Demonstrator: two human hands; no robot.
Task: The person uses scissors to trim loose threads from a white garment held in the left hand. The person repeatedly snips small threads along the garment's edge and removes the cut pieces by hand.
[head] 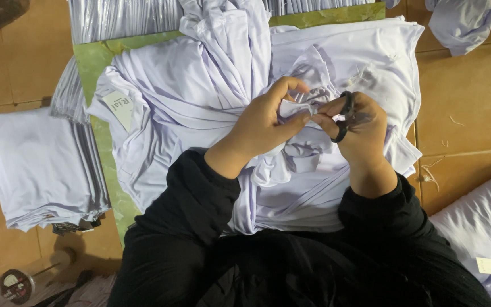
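Observation:
A pile of pale lilac-white garments (200, 102) lies over a green board (95, 62) in front of me. My left hand (265, 122) pinches a small fold of this fabric between thumb and fingers. Right beside it, my right hand (359, 133) grips small black scissors (345, 116) with fingers through the loops, the tips at the pinched fold. Both arms wear black sleeves. The scissor blades are mostly hidden by my fingers and the cloth.
A stack of folded pale garments (38, 165) sits on the tiled floor at left. More pale fabric lies at top right (467, 23) and bottom right (484, 227). Clear plastic sleeves (120, 17) are stacked at the top. A small round object (17, 284) lies bottom left.

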